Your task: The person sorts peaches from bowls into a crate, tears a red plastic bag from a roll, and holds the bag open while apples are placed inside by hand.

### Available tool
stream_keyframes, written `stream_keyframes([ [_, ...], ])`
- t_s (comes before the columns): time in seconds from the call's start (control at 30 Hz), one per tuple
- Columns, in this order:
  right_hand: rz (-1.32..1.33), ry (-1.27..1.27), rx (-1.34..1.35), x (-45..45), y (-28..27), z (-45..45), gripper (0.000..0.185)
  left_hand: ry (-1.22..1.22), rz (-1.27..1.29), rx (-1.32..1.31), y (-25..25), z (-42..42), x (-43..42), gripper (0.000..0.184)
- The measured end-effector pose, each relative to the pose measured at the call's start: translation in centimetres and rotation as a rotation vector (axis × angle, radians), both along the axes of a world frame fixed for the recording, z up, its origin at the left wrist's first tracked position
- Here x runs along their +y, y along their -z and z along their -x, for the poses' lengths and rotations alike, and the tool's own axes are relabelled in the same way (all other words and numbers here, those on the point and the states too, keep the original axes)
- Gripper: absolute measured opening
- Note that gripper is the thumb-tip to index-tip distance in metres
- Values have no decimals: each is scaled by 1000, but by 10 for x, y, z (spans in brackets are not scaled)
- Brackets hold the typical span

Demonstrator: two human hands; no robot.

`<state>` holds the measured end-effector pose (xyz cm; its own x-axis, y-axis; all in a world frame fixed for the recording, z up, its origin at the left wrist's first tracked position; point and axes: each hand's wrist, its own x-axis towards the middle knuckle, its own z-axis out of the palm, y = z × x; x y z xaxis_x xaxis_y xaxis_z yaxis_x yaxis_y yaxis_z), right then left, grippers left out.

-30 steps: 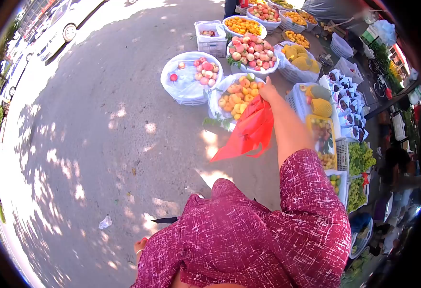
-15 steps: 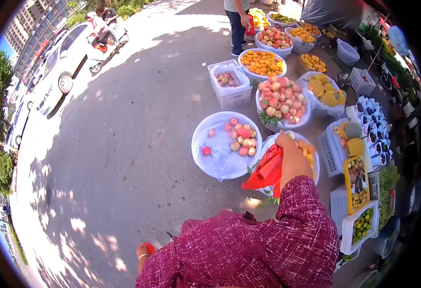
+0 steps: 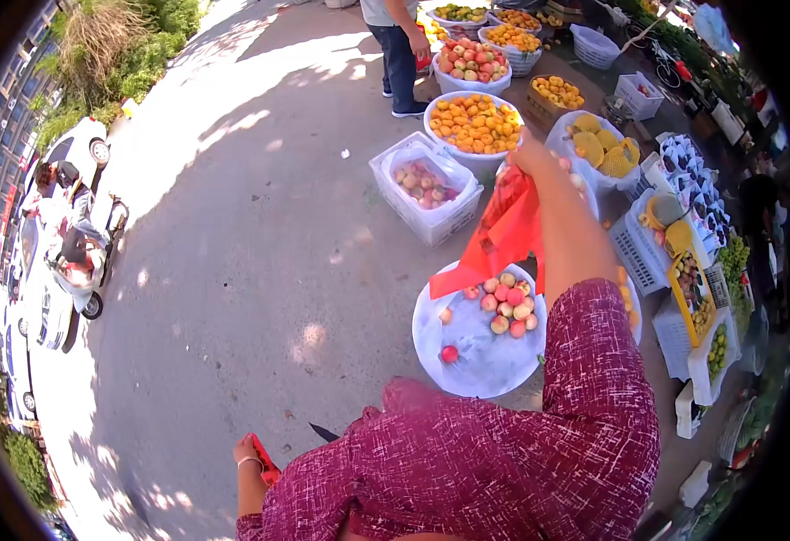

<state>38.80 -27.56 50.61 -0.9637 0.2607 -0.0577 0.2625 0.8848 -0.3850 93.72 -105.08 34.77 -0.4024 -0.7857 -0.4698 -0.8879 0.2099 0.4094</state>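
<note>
Right grip (image 3: 528, 155), right of upper centre, is closed on one end of a red bag (image 3: 505, 233). Left grip (image 3: 247, 448), lower left, is closed on a red item (image 3: 264, 460), partly hidden; a wristband (image 3: 249, 461) is noted. A patterned garment (image 3: 485, 460) fills the lower centre. The bag hangs slack, overlapping in view the upper rim of a round lined basket (image 3: 440, 316); contact cannot be determined. That basket holds red-and-yellow fruit, mostly grouped at its right side. Above it stands a white crate (image 3: 435, 222) of similar fruit, lined with plastic. Beyond, at upper centre, is a basket of orange fruit (image 3: 474, 123). A person (image 3: 398, 54) stands beside it. Two riders on a scooter (image 3: 79, 270) appear at left.
</note>
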Motion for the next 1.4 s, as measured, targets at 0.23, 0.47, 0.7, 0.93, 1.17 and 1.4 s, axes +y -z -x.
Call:
stream_keyframes([
  [0.23,-95,52,-63,-37,56,101,83,586,268,361,-91,400,3,32],
  [0.47,211,207,-197,-112,180,122,84,272,16,-43,50,464,-144,26],
  [0.7,382,232,-539,-190,274,145,92,502,-122,-321,23,590,-156,24],
  [0.93,393,800,-385,-192,232,212,88,962,-226,-223,39,1008,-137,22],
  [1.17,107,1463,-438,-93,173,65,86,1231,-265,65,-5,1212,17,19],
  [1.4,151,1568,-326,11,195,-8,95,1585,337,-123,-30,1222,89,24],
])
